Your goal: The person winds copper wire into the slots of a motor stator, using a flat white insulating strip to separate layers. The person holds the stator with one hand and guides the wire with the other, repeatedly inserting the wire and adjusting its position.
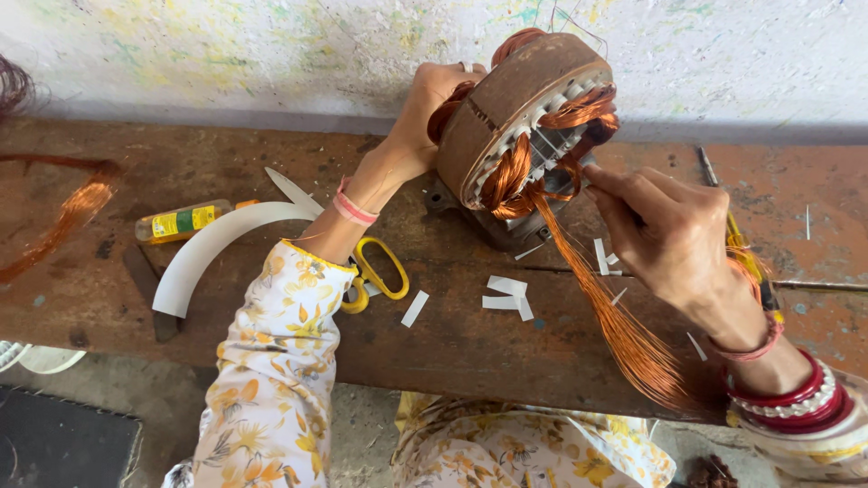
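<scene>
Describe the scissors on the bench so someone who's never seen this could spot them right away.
Start at the long brown wooden bench below the paint-flecked wall. Follow the left hand, which steadies the rusty motor stator, down its forearm to the floral sleeve. The scissors lie beneath that wrist; their bright yellow loop handles set them apart from the curved white strip and small white paper slips nearby.

Item: rusty brown cylindrical metal motor stator (506, 99), tilted on its edge at the back of the worn wooden bench (452, 352), open face turned toward the viewer and to the right. Pale slotted core visible inside the ring. Item: shiny copper winding wire (588, 289), looped in coils through the slots and around the stator's rim; one long loose bundle of strands trails down from the face, fanning out across the bench's front edge.
</scene>
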`<move>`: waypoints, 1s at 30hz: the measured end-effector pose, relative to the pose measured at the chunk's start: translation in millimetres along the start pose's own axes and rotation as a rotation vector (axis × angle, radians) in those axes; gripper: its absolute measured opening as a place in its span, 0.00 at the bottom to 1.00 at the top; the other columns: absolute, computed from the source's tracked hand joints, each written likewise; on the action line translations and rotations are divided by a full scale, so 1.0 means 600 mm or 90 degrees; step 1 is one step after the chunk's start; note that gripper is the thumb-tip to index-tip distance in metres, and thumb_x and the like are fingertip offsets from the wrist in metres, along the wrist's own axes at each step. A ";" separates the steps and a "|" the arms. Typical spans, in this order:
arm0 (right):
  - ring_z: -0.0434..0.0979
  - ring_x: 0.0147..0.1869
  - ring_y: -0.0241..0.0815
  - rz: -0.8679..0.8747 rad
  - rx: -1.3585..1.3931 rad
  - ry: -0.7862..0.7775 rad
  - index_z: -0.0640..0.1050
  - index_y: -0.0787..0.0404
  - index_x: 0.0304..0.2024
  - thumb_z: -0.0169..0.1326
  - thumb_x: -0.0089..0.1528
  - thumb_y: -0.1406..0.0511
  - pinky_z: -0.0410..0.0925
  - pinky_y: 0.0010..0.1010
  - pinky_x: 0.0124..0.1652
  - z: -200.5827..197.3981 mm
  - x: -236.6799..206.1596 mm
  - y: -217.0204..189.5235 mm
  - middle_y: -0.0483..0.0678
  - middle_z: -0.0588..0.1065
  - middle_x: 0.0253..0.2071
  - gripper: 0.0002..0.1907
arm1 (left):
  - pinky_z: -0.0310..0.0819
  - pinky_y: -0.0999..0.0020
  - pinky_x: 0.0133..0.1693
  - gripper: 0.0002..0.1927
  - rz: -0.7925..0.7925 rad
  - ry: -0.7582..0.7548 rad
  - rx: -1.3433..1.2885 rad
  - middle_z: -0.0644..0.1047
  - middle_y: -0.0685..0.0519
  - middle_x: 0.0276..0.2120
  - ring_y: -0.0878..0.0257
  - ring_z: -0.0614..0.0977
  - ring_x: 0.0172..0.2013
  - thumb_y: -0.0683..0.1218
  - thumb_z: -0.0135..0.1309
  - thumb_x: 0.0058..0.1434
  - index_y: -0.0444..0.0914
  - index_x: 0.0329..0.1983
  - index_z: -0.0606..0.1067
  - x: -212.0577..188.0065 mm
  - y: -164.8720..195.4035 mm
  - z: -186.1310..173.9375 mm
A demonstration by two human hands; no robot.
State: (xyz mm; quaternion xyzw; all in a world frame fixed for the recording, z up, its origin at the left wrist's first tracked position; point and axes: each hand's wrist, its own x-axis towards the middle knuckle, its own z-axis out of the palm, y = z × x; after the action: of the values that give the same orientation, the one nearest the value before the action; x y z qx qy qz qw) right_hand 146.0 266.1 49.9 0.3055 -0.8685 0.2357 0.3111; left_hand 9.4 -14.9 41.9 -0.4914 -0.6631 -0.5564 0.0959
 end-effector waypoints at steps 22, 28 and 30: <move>0.77 0.25 0.36 0.064 0.017 -0.043 0.83 0.63 0.49 0.62 0.65 0.73 0.67 0.29 0.24 -0.023 -0.006 0.003 0.50 0.80 0.31 0.09 | 0.82 0.68 0.43 0.13 -0.202 0.049 -0.238 0.81 0.51 0.44 0.64 0.81 0.39 0.34 0.61 0.60 0.38 0.48 0.79 0.007 -0.036 -0.032; 0.84 0.35 0.39 0.145 0.094 -0.054 0.81 0.66 0.50 0.61 0.63 0.72 0.76 0.28 0.35 -0.035 0.000 -0.007 0.52 0.81 0.37 0.12 | 0.74 0.63 0.50 0.14 0.071 0.016 0.114 0.79 0.47 0.47 0.60 0.79 0.48 0.34 0.63 0.58 0.31 0.48 0.79 0.022 0.046 -0.022; 0.84 0.35 0.39 0.168 0.121 -0.062 0.80 0.66 0.52 0.60 0.61 0.73 0.77 0.29 0.37 -0.035 0.003 -0.011 0.52 0.82 0.37 0.16 | 0.73 0.66 0.43 0.12 0.044 -0.001 0.161 0.79 0.48 0.42 0.62 0.77 0.41 0.36 0.65 0.60 0.31 0.46 0.79 0.020 0.047 -0.009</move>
State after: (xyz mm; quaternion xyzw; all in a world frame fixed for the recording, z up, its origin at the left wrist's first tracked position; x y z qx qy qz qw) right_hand 157.7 273.3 67.5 0.2283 -0.8890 0.3403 0.2045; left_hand 22.6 -15.6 70.0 -0.4983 -0.7108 -0.4641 0.1759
